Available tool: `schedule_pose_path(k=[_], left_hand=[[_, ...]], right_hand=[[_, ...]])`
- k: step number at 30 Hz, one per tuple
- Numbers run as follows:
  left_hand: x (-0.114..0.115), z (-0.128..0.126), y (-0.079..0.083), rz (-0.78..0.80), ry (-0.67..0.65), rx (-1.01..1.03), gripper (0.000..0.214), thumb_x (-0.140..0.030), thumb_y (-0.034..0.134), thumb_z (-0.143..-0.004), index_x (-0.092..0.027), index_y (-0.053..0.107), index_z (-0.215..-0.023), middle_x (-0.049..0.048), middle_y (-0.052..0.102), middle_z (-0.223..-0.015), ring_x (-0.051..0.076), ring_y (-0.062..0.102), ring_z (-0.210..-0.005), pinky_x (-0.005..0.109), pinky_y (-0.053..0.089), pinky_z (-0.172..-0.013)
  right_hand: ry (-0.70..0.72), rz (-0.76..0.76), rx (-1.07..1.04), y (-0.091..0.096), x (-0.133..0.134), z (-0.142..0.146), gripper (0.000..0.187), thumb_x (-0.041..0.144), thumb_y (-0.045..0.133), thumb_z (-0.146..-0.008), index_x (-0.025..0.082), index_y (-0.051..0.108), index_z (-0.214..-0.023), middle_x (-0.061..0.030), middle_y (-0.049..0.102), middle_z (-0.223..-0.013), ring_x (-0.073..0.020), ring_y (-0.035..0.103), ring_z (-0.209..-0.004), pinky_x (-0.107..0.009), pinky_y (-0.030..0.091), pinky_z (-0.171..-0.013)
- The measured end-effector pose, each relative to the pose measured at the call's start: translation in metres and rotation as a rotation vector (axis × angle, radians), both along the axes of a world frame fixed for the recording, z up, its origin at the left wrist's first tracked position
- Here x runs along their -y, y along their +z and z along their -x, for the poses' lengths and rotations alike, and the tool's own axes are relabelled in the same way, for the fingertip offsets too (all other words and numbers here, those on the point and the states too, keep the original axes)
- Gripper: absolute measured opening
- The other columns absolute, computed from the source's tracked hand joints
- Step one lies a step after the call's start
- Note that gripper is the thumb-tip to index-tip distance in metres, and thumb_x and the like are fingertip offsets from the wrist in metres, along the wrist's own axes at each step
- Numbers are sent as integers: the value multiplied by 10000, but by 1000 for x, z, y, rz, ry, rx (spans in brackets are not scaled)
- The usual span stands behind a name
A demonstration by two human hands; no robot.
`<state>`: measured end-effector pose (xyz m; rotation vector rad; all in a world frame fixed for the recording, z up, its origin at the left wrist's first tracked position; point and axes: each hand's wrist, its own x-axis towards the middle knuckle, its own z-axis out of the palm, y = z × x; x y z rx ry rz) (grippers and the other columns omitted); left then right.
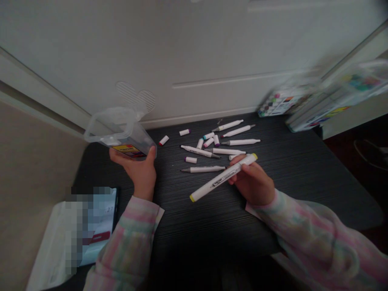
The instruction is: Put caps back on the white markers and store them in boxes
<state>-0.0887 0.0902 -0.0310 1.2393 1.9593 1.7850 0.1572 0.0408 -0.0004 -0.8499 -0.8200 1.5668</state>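
Observation:
My left hand (140, 169) is closed around a clear plastic marker case (119, 133) with a handle and a yellow and red label, held tilted above the dark table (212, 218). In my right hand (253, 182), fingers pinched, is a long white marker (222, 178) with yellow caps at both ends, lying slantwise just over the table. Beyond it lie several white markers (224, 151), some uncapped, and loose caps (190, 160) in purple, pink, red and teal.
A white cabinet front (194, 60) rises behind the table. At the back right lie blurred marker boxes (321, 101) with colour charts. A phone and papers (91, 226) rest at the table's left front corner. Beige wall is on the left.

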Motion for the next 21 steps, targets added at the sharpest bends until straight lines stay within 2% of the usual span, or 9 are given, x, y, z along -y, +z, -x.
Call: schedule_pose_path(k=[3, 9, 13, 18, 21], left_hand=[[0, 0, -1, -56, 5, -7, 854, -150, 693, -555, -136, 137, -1203, 214, 271, -1350, 197, 341, -1255, 314, 252, -1058], [-1, 1, -2, -28, 23, -21, 864, -171, 706, -552, -144, 148, -1210, 190, 300, -1330, 187, 372, -1227, 305, 265, -1048], [0, 1, -2, -37, 27, -34, 858, -177, 714, -547, -120, 159, -1199, 212, 298, -1313, 189, 363, -1222, 303, 263, -1045], [0, -1, -2, -37, 25, -30, 824, -178, 716, -551, -136, 190, -1184, 189, 342, -1272, 193, 403, -1172, 317, 286, -1027], [1, -1, 0, -16, 45, -16, 813, -164, 721, -544, -146, 207, -1174, 167, 362, -1243, 199, 407, -1159, 329, 293, -1019]], right_hand=[[4, -1, 17, -1, 0, 0, 171, 350, 616, -675, 191, 620, -735, 21, 519, -473, -133, 495, -462, -277, 401, -464], [-5, -4, 23, -1, 0, 0, 180, 362, 593, -691, 189, 622, -726, 20, 523, -467, -130, 494, -454, -272, 407, -457], [-25, -6, 23, -2, -1, 1, 225, 399, 563, -713, 188, 641, -717, 15, 529, -456, -133, 498, -445, -273, 409, -458], [-89, -49, 61, -2, -7, 2, 269, 424, 515, -763, 191, 642, -720, 13, 523, -459, -139, 493, -453, -282, 407, -459], [-150, -109, 79, 5, -14, 4, 253, 414, 524, -771, 197, 650, -743, 13, 535, -507, -137, 502, -502, -286, 414, -505]])
